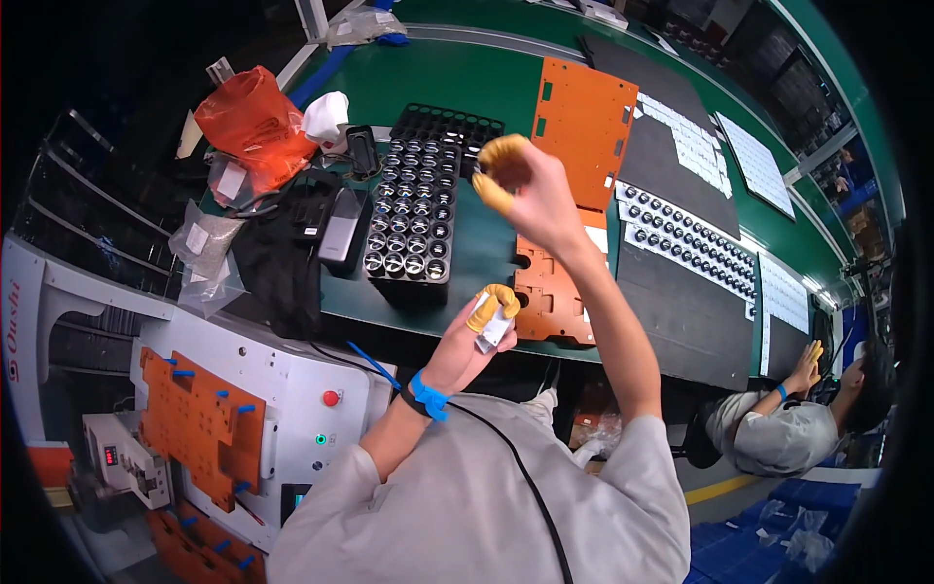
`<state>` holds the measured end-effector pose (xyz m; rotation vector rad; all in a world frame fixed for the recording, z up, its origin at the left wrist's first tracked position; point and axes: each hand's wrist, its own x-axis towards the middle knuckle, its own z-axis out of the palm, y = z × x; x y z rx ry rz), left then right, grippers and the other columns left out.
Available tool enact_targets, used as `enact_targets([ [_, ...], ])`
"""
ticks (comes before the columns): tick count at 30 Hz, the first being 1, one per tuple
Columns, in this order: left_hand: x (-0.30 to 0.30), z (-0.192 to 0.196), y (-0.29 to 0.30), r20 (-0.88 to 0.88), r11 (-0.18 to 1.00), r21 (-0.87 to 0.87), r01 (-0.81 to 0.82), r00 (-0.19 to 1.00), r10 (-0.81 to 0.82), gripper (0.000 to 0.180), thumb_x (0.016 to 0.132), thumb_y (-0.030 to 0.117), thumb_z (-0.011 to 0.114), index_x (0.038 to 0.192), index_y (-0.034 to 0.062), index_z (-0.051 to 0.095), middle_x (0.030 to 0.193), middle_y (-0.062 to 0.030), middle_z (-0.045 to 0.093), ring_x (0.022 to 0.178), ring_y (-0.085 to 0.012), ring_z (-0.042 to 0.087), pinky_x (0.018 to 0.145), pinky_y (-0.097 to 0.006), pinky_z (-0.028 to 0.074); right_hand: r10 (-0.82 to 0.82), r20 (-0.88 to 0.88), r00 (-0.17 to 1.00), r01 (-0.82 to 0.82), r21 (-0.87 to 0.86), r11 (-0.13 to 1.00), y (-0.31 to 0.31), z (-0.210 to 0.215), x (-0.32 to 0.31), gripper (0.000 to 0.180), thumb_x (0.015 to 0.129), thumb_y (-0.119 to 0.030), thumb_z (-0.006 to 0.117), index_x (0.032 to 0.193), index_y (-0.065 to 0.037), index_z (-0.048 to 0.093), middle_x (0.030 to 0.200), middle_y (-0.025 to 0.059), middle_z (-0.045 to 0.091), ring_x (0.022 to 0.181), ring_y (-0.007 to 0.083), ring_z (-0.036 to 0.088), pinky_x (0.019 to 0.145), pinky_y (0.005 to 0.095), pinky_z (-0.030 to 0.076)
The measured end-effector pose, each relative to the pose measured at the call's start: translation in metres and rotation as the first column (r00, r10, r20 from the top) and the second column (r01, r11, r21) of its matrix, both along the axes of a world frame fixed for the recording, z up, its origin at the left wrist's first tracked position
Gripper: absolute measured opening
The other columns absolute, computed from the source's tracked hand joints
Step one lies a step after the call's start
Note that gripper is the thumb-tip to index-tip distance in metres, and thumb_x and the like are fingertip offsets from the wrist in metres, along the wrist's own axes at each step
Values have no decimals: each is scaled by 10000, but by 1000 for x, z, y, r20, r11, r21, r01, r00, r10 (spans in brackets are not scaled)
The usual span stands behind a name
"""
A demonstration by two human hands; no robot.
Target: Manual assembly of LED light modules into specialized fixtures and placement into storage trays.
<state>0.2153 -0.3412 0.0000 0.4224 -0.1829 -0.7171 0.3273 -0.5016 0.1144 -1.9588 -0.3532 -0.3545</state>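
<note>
My left hand (477, 336), its fingertips in yellow finger cots and a blue band at the wrist, is closed on a small white rectangular piece (492, 331) in front of the table's near edge. To the right of a black tray (410, 209) my right hand (520, 185) is raised, also in yellow finger cots. Its thumb and curled fingers stand apart in a C shape, and I see nothing between them. Rows of round, shiny-topped cylinders (415, 224) fill the tray. A second black tray (467, 122) with round holes lies behind it, partly covered by my right hand.
An orange plate (584, 122) and an orange fixture (556, 302) lie right of the trays. Beyond them, a black mat (671, 302) carries white sheets with dark round parts (691, 238). Left are a red bag (255, 127) and a white machine (292, 375). Another person (778, 428) works at right.
</note>
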Motion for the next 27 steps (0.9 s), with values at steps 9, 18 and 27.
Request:
enact_targets([
  [9, 9, 12, -10, -52, 999, 30, 33, 998, -32, 512, 1014, 141, 503, 1509, 45, 414, 1240, -44, 564, 965, -152, 522, 782, -284, 426, -6, -186, 983, 61, 290, 955, -31, -35, -121, 265, 854, -33, 725, 1104, 21, 655, 915, 4, 640, 804, 50, 568, 731, 226, 472],
  [18, 11, 29, -17, 317, 939, 315, -140, 948, 35, 712, 945, 296, 699, 1516, -19, 415, 1361, -84, 594, 1199, -165, 598, 977, -305, 499, -54, -227, 973, 145, 409, 901, -32, -56, -144, 303, 868, -12, 729, 1167, -1, 678, 876, -42, 594, 716, 12, 449, 591, 179, 353],
  [27, 15, 38, -12, 641, 866, 381, -323, 768, 5, 607, 927, 136, 755, 1456, -31, 508, 1303, -76, 517, 1171, -173, 558, 1030, -292, 434, 32, -21, 999, -27, 179, 984, -42, -52, -143, 337, 885, -20, 733, 1216, 5, 673, 870, 30, 608, 672, 93, 507, 566, 227, 406],
])
